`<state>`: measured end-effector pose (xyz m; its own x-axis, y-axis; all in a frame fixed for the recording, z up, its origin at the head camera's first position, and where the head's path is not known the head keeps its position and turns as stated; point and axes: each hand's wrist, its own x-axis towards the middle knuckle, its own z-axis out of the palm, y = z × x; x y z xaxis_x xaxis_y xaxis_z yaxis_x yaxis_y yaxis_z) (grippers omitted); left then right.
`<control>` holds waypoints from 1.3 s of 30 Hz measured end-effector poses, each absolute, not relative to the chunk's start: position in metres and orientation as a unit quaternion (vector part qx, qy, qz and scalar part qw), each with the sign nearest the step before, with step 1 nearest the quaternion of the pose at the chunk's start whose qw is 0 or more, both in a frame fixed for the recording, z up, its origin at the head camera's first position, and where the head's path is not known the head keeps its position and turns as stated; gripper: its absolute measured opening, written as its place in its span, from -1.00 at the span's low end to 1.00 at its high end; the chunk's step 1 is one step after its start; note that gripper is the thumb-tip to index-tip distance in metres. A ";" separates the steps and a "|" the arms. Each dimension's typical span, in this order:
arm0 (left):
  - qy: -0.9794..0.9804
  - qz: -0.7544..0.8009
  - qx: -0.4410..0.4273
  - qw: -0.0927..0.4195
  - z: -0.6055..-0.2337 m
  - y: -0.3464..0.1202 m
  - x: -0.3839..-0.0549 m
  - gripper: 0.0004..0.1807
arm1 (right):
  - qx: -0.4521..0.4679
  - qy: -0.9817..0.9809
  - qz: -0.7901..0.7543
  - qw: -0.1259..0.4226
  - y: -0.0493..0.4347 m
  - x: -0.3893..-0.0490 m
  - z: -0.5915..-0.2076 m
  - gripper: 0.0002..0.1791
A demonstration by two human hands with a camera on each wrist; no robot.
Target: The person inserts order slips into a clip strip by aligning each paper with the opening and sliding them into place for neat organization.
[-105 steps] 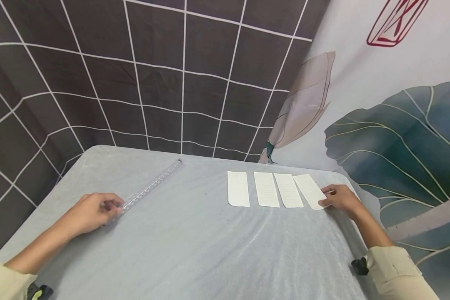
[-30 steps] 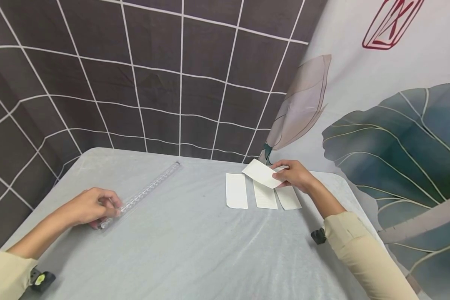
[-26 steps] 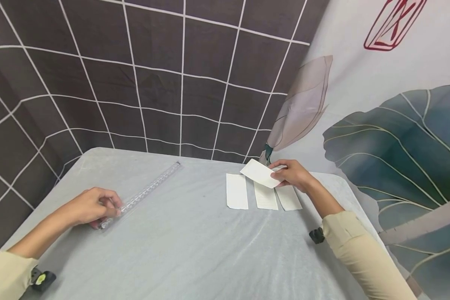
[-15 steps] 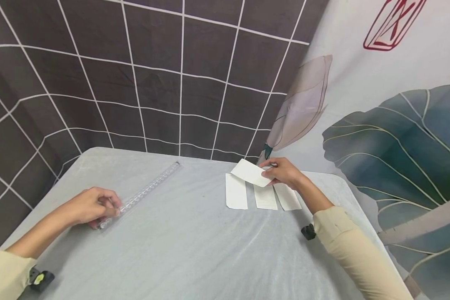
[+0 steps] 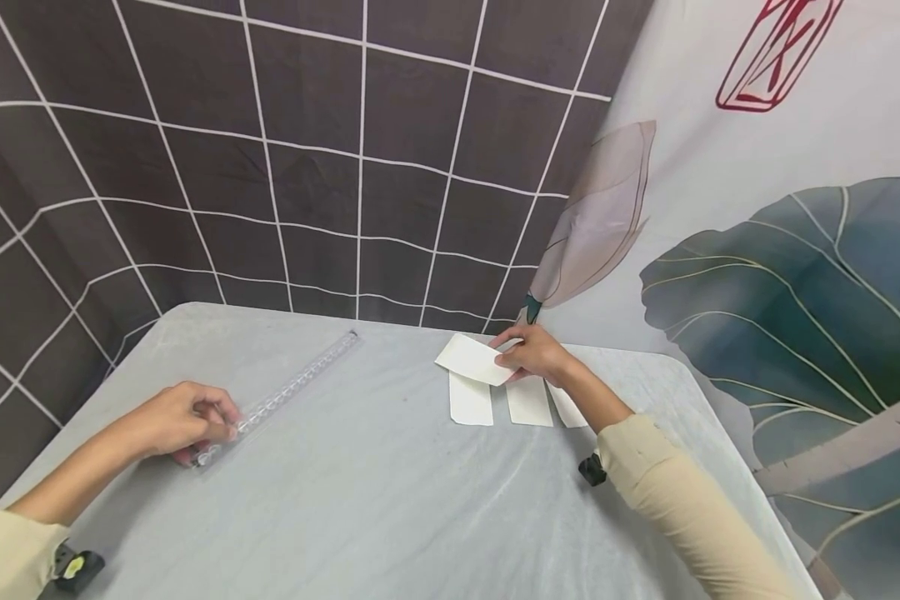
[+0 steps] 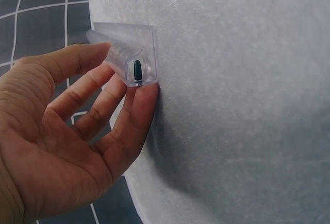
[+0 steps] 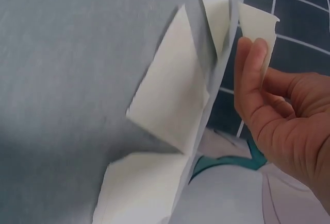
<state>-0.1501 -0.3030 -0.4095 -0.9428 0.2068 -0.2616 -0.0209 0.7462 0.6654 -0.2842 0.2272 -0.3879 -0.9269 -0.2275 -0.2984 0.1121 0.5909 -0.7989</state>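
Note:
In my right hand (image 5: 531,352) a white paper slip (image 5: 471,358) is pinched between thumb and fingers, raised over the row of slips. It overlaps the top of the leftmost paper slip (image 5: 471,402) in the head view. The middle slip (image 7: 172,82) and the rightmost slip (image 7: 142,190) lie flat by the far table edge; my hand and forearm partly cover them from above. My left hand (image 5: 183,421) grips the near end of a long, slim, clear plastic case (image 5: 296,383) that slants across the table. A small dark piece (image 6: 137,70) shows at its end.
Pale grey cloth covers the table (image 5: 375,508). Behind it hangs a dark cloth with a white grid (image 5: 307,183). A white curtain printed with large leaves (image 5: 817,300) hangs at the right.
My right hand has lifted the slip from the right end of the row and carried it left, from over the middle slips to over the leftmost. The left hand stays on the case.

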 end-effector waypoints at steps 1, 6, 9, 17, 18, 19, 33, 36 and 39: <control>0.920 0.353 0.049 0.163 -0.410 -0.303 -0.150 -0.81 | -0.033 0.871 -0.452 0.189 0.224 -0.284 -0.389 -0.60; 0.919 0.355 0.045 0.166 -0.410 -0.304 -0.150 -0.81 | -0.032 0.861 -0.468 0.198 0.208 -0.284 -0.391 -0.60; 0.918 0.357 0.047 0.168 -0.411 -0.305 -0.150 -0.80 | -0.034 0.856 -0.475 0.202 0.198 -0.285 -0.392 -0.60; 0.916 0.359 0.045 0.170 -0.410 -0.302 -0.152 -0.80 | -0.033 0.845 -0.491 0.209 0.175 -0.286 -0.396 -0.60; 0.916 0.360 0.046 0.170 -0.410 -0.302 -0.152 -0.80 | -0.033 0.843 -0.494 0.210 0.172 -0.286 -0.397 -0.60; 0.916 0.360 0.045 0.170 -0.411 -0.302 -0.152 -0.79 | -0.035 0.841 -0.496 0.211 0.169 -0.287 -0.398 -0.61; 0.916 0.360 0.038 0.174 -0.411 -0.302 -0.153 -0.77 | -0.048 0.827 -0.512 0.226 0.127 -0.297 -0.401 -0.60; 0.916 0.360 0.036 0.172 -0.412 -0.304 -0.152 -0.77 | -0.050 0.823 -0.516 0.231 0.117 -0.299 -0.400 -0.60; 0.918 0.358 0.035 0.170 -0.411 -0.304 -0.152 -0.77 | -0.050 0.819 -0.522 0.234 0.109 -0.302 -0.400 -0.59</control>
<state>-0.1521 -0.3039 -0.4112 -0.9399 0.1859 -0.2862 -0.0568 0.7417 0.6683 -0.3024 0.1088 -0.4003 -0.8853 -0.3262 -0.3312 0.1627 0.4501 -0.8780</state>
